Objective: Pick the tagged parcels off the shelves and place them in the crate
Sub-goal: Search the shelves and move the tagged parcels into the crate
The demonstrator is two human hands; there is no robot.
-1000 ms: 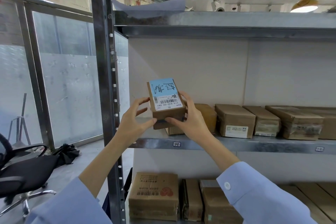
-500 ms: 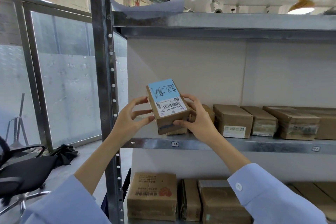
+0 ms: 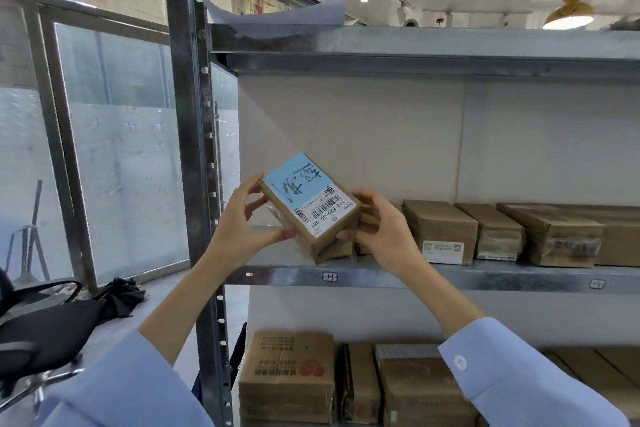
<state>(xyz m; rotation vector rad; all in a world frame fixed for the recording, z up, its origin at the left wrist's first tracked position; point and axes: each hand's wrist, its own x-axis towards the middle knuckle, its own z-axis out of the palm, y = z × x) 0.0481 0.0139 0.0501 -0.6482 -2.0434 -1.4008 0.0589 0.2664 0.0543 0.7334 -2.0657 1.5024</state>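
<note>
- Item in hand: one brown parcel [image 3: 313, 218], held clear of the middle shelf [image 3: 485, 277], in front of its left end and just above its front edge.
- Grip: my left hand [image 3: 242, 225] holds the parcel's left side, with its fingers [image 3: 252, 184] curled at the upper edge and the thumb under the lower corner. My right hand [image 3: 384, 236] holds the right side, its fingers [image 3: 363, 196] wrapped round the top right corner. Both hands are closed on the parcel.
- Change noted: over the last second the parcel goes from nearly upright to a clear tilt. Its top end now leans left toward the steel upright [image 3: 187, 149], and it sits slightly lower against the middle shelf. My right hand shifts from the parcel's lower front to its right flank.
- Marking: a blue tag [image 3: 294, 180] with handwriting covers the upper part of the facing side, with a white barcode label [image 3: 327, 210] below it. Both show plainly, though rotated.
- Remaining stock: brown boxes [image 3: 440, 230] stand in a row on the middle shelf, right of the parcel.
- Assessment: I judge the tag check complete and the pick done. Placement is outstanding. The crate is not in view, so a turn away from the middle shelf likely comes next.
</note>
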